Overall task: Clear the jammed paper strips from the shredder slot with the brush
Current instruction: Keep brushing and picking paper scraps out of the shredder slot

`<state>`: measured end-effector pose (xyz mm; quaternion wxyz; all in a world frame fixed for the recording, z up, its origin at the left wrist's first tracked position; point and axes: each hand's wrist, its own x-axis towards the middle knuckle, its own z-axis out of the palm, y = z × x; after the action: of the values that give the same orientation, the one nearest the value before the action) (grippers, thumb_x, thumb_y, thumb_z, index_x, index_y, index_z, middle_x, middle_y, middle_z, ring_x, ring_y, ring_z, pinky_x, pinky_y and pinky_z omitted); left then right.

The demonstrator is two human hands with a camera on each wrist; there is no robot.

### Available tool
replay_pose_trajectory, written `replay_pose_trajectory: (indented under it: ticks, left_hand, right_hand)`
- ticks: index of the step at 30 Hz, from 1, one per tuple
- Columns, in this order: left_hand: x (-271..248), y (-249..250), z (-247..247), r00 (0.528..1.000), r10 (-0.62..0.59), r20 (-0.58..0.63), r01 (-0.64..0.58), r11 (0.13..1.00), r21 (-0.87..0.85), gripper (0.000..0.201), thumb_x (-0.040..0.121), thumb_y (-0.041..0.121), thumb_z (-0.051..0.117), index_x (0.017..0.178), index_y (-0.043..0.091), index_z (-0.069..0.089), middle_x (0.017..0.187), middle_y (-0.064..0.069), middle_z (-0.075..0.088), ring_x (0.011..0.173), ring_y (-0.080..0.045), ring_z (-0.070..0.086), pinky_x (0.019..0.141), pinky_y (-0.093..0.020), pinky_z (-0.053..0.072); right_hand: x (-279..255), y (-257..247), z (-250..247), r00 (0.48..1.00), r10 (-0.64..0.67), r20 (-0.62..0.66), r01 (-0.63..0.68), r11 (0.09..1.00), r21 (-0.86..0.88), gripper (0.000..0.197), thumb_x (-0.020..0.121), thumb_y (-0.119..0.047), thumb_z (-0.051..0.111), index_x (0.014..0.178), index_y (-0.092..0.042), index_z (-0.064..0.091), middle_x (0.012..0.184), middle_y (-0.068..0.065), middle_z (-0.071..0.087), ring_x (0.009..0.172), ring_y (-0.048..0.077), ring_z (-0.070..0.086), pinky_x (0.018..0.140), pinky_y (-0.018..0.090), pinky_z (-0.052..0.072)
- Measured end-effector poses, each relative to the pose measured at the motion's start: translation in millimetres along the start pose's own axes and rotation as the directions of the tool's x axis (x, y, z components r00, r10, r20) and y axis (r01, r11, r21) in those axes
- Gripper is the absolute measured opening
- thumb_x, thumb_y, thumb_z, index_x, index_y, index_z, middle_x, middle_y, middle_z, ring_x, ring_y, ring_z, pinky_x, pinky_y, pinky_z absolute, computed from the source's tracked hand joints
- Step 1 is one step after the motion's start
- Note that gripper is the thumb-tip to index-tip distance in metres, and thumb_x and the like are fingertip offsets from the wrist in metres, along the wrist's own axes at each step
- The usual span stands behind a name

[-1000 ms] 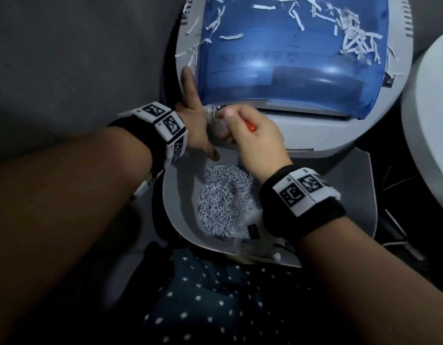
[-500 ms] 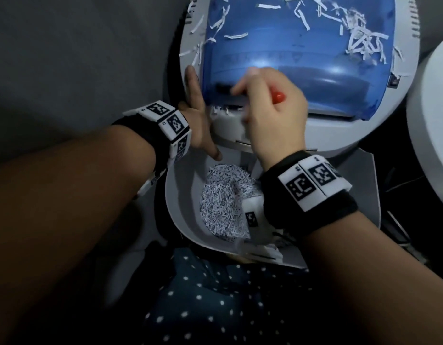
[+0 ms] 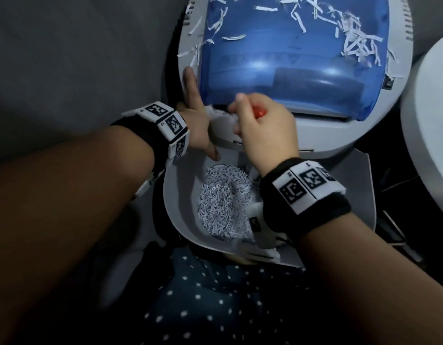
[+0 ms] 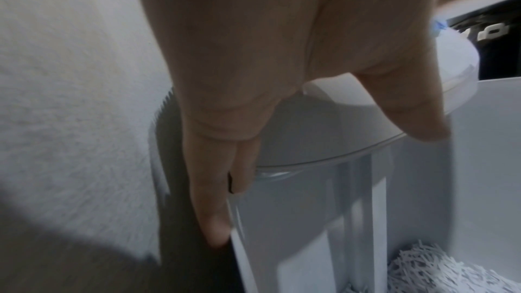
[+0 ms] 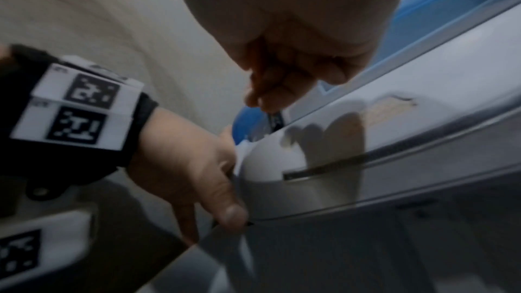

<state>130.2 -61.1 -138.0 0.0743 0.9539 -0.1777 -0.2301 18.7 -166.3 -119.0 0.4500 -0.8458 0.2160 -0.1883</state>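
The shredder head (image 3: pixel 322 135), white with a blue translucent cover (image 3: pixel 290 58), lies tilted over the white bin (image 3: pixel 180 210). White paper strips (image 3: pixel 357 43) litter the cover. My right hand (image 3: pixel 262 125) grips a brush with a red-orange handle (image 3: pixel 336 112) at the cover's near left edge; its bristles are hidden by the fingers. In the right wrist view the fist (image 5: pixel 296 64) points a dark tip (image 5: pixel 275 119) at the gap under the cover. My left hand (image 3: pixel 195 120) rests with straight fingers along the shredder's left side (image 4: pixel 310 137), thumb on the rim.
A heap of fine shredded paper (image 3: pixel 225 205) lies in the bin. A white rounded object (image 3: pixel 429 125) stands at the right edge. Grey fabric (image 3: pixel 78 58) fills the left. Dark dotted cloth (image 3: pixel 203 307) is below the bin.
My right hand with the brush swept up onto the blue cover half a second ago and has come back down to the cover's near edge. The left hand stayed in place.
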Motion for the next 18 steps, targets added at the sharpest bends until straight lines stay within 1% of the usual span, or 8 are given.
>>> replay_pose_trajectory:
  ticks: [2,5,7,9,12,15,17,18]
  left_hand:
    - [1,-2,-3,0.999,0.042,0.007,-0.042,0.999,0.015,0.168,0.055,0.043,0.095,0.135,0.009,-0.049,0.159,-0.029,-0.020,0.146,-0.042,0.021,0.118,-0.047,0.021]
    - [3,-3,-2,0.998,0.068,0.008,-0.068,0.997,0.032,0.169,0.055,0.044,0.095,0.134,0.007,-0.050,0.157,-0.023,-0.031,0.147,-0.041,0.017,0.119,-0.047,0.020]
    - [7,-2,3,1.000,0.023,-0.011,-0.023,1.000,-0.003,0.170,0.051,0.040,0.096,0.135,0.012,-0.049,0.159,-0.031,-0.012,0.143,-0.045,0.025,0.118,-0.050,0.021]
    - [5,1,4,0.999,-0.019,-0.034,0.018,1.000,-0.006,0.170,0.047,0.039,0.095,0.139,0.015,-0.046,0.157,-0.037,0.003,0.138,-0.049,0.032,0.116,-0.054,0.023]
    - [4,-1,2,0.999,0.037,0.007,-0.037,0.999,-0.017,0.167,0.055,0.040,0.095,0.137,0.010,-0.048,0.158,-0.036,-0.007,0.142,-0.046,0.026,0.117,-0.051,0.023]
    - [6,-8,-1,0.998,0.055,0.023,-0.055,0.998,-0.018,0.172,0.049,0.054,0.093,0.127,0.018,-0.056,0.157,-0.033,-0.017,0.144,-0.044,0.023,0.117,-0.054,0.024]
    - [7,-10,1,0.997,0.070,0.045,-0.067,0.996,-0.054,0.166,0.054,0.065,0.086,0.124,0.020,-0.058,0.157,-0.030,-0.023,0.147,-0.041,0.018,0.120,-0.051,0.020]
    - [8,-11,2,0.996,0.090,0.029,-0.088,0.994,-0.068,0.162,0.059,0.069,0.082,0.127,0.017,-0.056,0.157,-0.026,-0.028,0.149,-0.038,0.011,0.121,-0.047,0.015]
  right_hand:
    - [3,13,-11,0.994,0.076,-0.080,-0.087,0.987,-0.133,0.041,0.097,-0.043,0.042,0.092,-0.012,0.068,0.081,0.008,0.072,0.083,0.033,0.066,0.077,0.044,0.054]
    - [-1,14,-20,0.968,0.068,-0.242,-0.058,0.997,0.051,0.039,0.093,-0.043,0.042,0.082,-0.014,0.065,0.069,0.002,0.066,0.074,0.033,0.065,0.072,0.050,0.053]
    - [-7,2,-7,0.983,-0.007,-0.184,0.040,0.984,0.173,0.032,0.092,-0.043,0.046,0.083,-0.020,0.067,0.065,-0.004,0.062,0.070,0.030,0.064,0.070,0.052,0.054]
    - [-12,-2,7,0.998,-0.059,-0.035,0.063,0.990,0.127,0.030,0.094,-0.041,0.049,0.089,-0.022,0.071,0.077,-0.001,0.070,0.079,0.029,0.066,0.075,0.049,0.054]
    - [-6,14,2,0.999,0.038,0.000,-0.038,0.998,-0.050,0.027,0.097,-0.039,0.049,0.098,-0.023,0.072,0.091,0.004,0.074,0.092,0.031,0.066,0.081,0.044,0.053]
    - [-4,23,-25,0.977,0.141,-0.160,-0.125,0.987,0.104,0.027,0.091,-0.042,0.048,0.076,-0.034,0.070,0.069,-0.011,0.069,0.078,0.021,0.067,0.076,0.041,0.056]
    - [-9,27,-44,0.933,0.173,-0.314,-0.131,0.980,0.152,0.033,0.089,-0.039,0.047,0.061,-0.030,0.063,0.057,-0.017,0.060,0.067,0.008,0.059,0.071,0.029,0.049]
    - [-12,29,-51,0.910,0.190,-0.369,-0.143,0.978,0.150,0.034,0.089,-0.036,0.046,0.060,-0.026,0.061,0.057,-0.013,0.060,0.065,0.006,0.056,0.069,0.029,0.046]
